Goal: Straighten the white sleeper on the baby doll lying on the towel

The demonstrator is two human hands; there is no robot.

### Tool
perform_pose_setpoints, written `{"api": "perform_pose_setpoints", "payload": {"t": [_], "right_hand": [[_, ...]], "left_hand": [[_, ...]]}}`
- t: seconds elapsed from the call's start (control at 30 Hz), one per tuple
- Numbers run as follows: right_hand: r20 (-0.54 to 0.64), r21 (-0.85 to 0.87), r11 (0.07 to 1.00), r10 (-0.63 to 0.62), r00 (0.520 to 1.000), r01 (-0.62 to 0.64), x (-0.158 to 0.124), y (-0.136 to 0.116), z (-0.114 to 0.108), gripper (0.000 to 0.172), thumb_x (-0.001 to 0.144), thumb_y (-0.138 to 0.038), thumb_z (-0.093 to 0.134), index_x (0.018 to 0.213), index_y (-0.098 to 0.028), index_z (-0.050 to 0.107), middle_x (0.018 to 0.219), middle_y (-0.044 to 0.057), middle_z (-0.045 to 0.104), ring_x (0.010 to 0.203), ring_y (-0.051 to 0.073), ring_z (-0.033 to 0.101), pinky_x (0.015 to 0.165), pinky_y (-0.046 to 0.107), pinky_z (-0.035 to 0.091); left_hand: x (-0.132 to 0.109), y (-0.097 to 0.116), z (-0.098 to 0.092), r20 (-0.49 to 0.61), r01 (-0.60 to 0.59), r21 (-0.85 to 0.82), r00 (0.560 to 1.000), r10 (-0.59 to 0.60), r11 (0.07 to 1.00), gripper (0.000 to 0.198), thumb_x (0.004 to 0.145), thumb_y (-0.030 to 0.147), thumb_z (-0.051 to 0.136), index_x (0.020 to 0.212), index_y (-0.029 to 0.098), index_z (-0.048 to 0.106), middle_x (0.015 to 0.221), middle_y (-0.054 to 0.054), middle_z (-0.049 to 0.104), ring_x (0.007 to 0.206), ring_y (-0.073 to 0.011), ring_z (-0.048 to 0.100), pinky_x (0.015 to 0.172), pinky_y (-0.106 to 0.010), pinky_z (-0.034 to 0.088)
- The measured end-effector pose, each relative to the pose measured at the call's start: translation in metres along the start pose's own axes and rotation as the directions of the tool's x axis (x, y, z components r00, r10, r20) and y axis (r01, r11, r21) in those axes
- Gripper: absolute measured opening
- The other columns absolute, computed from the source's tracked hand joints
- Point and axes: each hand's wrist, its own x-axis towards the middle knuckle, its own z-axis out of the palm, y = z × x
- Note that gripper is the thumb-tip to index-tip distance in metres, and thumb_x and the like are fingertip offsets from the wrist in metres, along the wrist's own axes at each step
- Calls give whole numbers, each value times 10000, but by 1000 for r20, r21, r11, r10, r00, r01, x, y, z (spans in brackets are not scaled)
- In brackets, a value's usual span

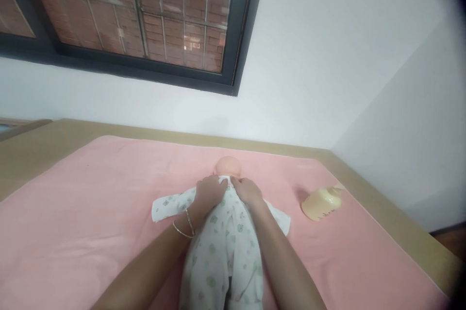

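Note:
A baby doll's bald head shows at the middle of the pink cloth, its face not visible to me. The doll wears a white onesie printed with small green figures, its sleeves spread to both sides and its legs toward me. At the left of the collar, my left hand is closed on the fabric, with a bracelet on that wrist. My right hand pinches the collar's right side, thumb close to the neck. Both forearms run along the doll's body. Some fingertips are hidden.
To the right, a pale yellow baby bottle lies on its side. The pink cloth covers most of a wooden surface. Behind stand a white wall and a dark-framed window with bars.

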Motion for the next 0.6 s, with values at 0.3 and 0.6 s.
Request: {"api": "perform_pose_setpoints", "payload": {"t": [0.3, 0.6], "right_hand": [[-31, -13, 1000, 13, 999, -14, -3, -1, 1, 685, 888, -624, 210, 968, -143, 691, 1014, 171, 674, 963, 278, 618, 800, 354, 425], [-31, -6, 1000, 13, 999, -13, -1, 2, 3, 678, 894, -619, 210, 968, -148, 694, 1004, 160, 673, 943, 265, 616, 784, 334, 420]], "left_hand": [[0, 3, -4, 15, 8, 9, 1000, -8, 1000, 426, 900, 457, 315, 933, 184, 640, 975, -91, 674, 895, -226, 599, 810, -360, 399], [2, 0, -2, 24, -4, 11, 1000, 4, 1000, 442, 899, 467, 303, 913, 177, 636, 947, -96, 668, 882, -236, 597, 804, -375, 396]]}}
